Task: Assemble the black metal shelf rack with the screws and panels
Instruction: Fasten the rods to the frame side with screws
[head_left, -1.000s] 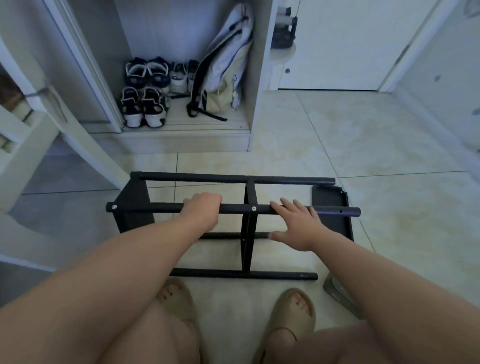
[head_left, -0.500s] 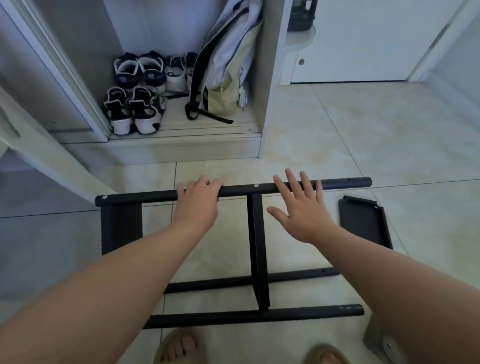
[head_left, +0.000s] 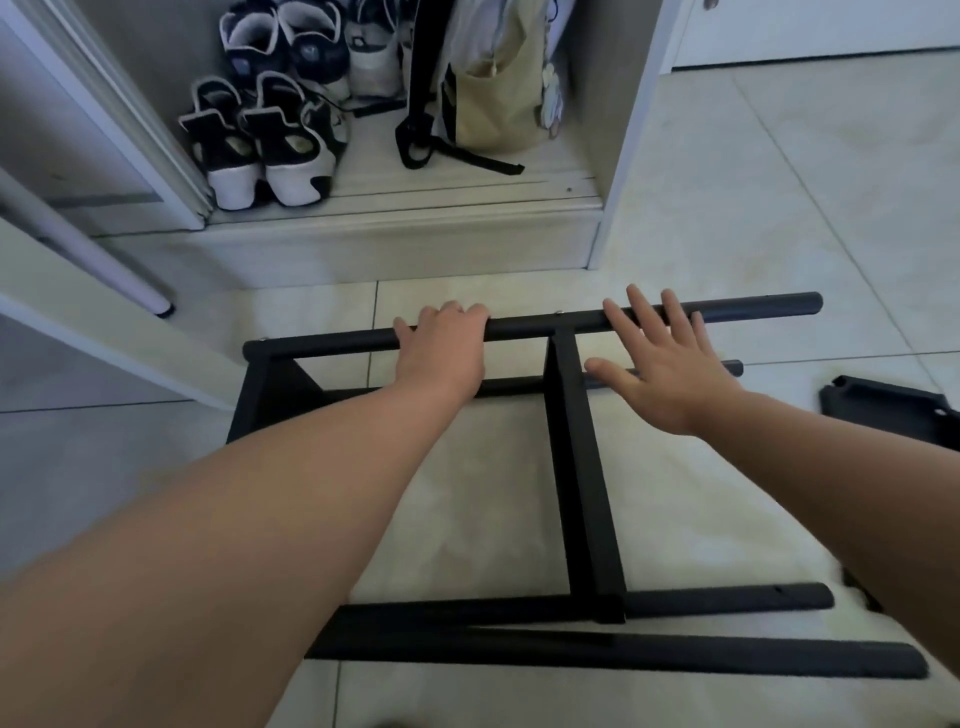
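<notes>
The black tubular metal rack frame (head_left: 582, 493) now sits rolled further from us. Our left hand (head_left: 441, 348) grasps its far rail (head_left: 524, 326), and our right hand (head_left: 670, 374) rests flat there, fingers spread. The loose black metal end panel (head_left: 888, 410) lies right of that hand, unattached.

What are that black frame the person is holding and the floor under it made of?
The black rack frame looks like metal tubing with matte black paint: round bars joined at a screw head. The floor looks like glazed ceramic tile: pale mottled squares, thin grout lines, a soft sheen. Looks alone cannot confirm either.
</notes>
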